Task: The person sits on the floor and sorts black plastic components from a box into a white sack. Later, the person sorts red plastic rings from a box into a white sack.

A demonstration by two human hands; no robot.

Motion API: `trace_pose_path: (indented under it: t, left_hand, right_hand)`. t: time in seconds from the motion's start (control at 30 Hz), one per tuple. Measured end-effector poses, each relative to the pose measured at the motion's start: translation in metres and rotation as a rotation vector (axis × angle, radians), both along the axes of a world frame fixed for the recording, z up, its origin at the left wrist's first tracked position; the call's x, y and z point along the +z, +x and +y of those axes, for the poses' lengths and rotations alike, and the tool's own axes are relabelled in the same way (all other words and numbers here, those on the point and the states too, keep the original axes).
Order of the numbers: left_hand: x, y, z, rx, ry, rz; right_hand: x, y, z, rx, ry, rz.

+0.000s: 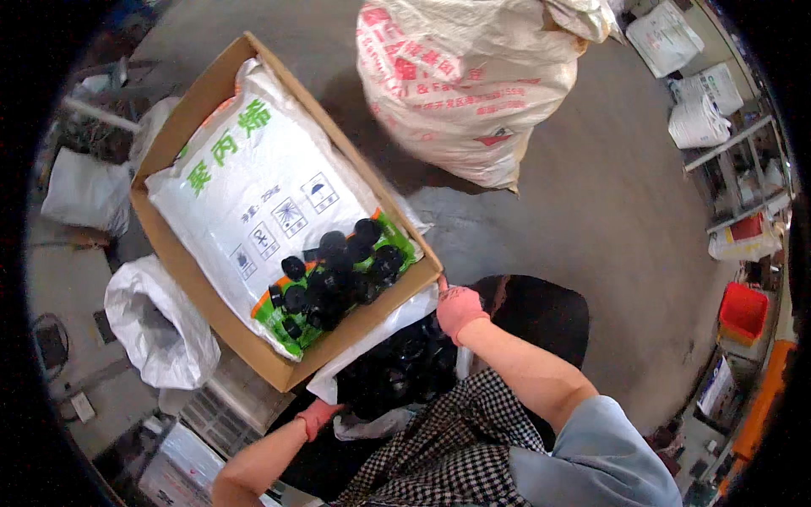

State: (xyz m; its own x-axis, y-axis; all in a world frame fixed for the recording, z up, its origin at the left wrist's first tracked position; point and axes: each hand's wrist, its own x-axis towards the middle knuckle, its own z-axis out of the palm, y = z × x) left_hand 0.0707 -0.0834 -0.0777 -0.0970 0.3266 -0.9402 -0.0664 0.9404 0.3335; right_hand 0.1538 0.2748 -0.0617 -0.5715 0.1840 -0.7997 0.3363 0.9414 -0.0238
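Note:
A cardboard box (345,142) stands slanted before me, with a printed white sack (247,184) lying inside it. Round black plastic parts (329,279) are heaped on that sack at the box's near end. Below that end is an open white bag (393,320) at my lap, full of more black parts (399,367). My right hand (461,312), in a pink glove, is closed at one end of the bag's rim, a finger touching the box corner. My left hand (319,417), also gloved, grips the rim's other end; its fingertips are partly hidden.
A large bulging woven sack (462,95) with red print stands on the floor beyond the box. An open white bag (155,323) is at the left. Along the right wall are white sacks (697,120), a metal rack (728,146) and a red bin (744,310).

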Motion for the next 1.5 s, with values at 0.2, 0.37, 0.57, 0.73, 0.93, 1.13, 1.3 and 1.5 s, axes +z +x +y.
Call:
trace_pose_path:
  t: [0.2, 0.37, 0.57, 0.73, 0.93, 1.13, 1.3, 1.5]
  left_hand:
    - [-0.022, 0.009, -0.005, -0.17, -0.259, 0.222]
    - [0.003, 0.033, -0.002, -0.367, -0.235, 0.329]
    - [0.085, 0.058, 0.054, -0.053, -0.232, 0.313]
    - [0.153, 0.068, 0.101, 0.097, -0.035, 0.302]
    - [0.303, 0.075, 0.213, 0.253, -0.015, 0.141]
    - [0.5, 0.053, 0.317, 0.743, -0.062, 0.095]
    - [0.603, 0.037, 0.32, 1.109, 0.319, 0.356]
    - [0.676, -0.012, 0.346, 1.17, 0.37, 0.857]
  right_hand:
    - [0.015, 0.011, 0.015, -0.693, -0.09, -0.1]
    - [-0.008, 0.077, 0.029, -0.742, -0.126, 0.013]
    - [0.053, 0.14, 0.054, -0.832, 0.031, 0.403]
    - [0.154, 0.122, 0.126, -1.018, -0.065, 0.35]
    - [0.234, 0.129, 0.217, -1.003, -0.021, 0.539]
    - [0.329, 0.119, 0.317, -0.984, -0.204, 0.686]
    - [0.36, 0.073, 0.407, -1.33, -1.23, 0.824]
    - [0.215, -0.01, 0.458, -1.629, -0.956, 1.048]
